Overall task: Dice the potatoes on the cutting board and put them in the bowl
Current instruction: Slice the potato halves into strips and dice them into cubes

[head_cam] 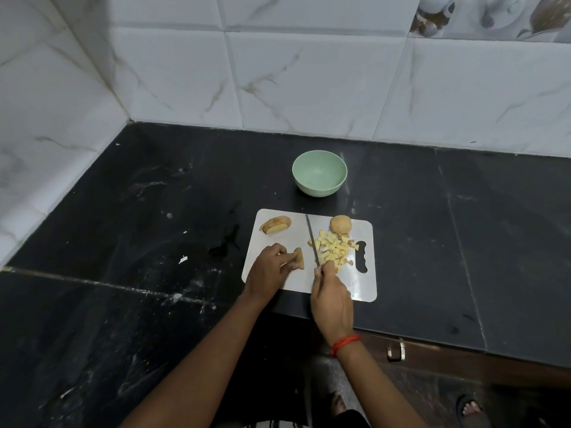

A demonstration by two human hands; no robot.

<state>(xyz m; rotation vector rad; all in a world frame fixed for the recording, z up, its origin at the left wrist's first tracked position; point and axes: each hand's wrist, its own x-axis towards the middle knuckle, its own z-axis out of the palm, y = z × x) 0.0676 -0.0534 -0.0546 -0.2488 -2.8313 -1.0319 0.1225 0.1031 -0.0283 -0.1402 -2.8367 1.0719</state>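
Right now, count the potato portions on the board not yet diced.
3. A round potato at the far right, beside the dice; a sliced chunk at the far left; a piece held by the left hand. More may hide under that hand.

The left hand (268, 270) rests on the white cutting board (287, 237), its fingertips pinching a potato slice (299, 258) that stands on edge just to its right. The right hand (332, 299), a red thread (344, 344) at its wrist, grips the knife (312, 239), whose blade runs straight away from it across the board. Just right of the blade, beyond the right hand, lies a pile of diced potato (332, 250), with a rounded potato piece (340, 224) touching its far side. Beyond the left hand lie cut potato wedges (276, 224). Farther out, past both hands and off the board, a green bowl (319, 173) sits on the black counter (154, 211).
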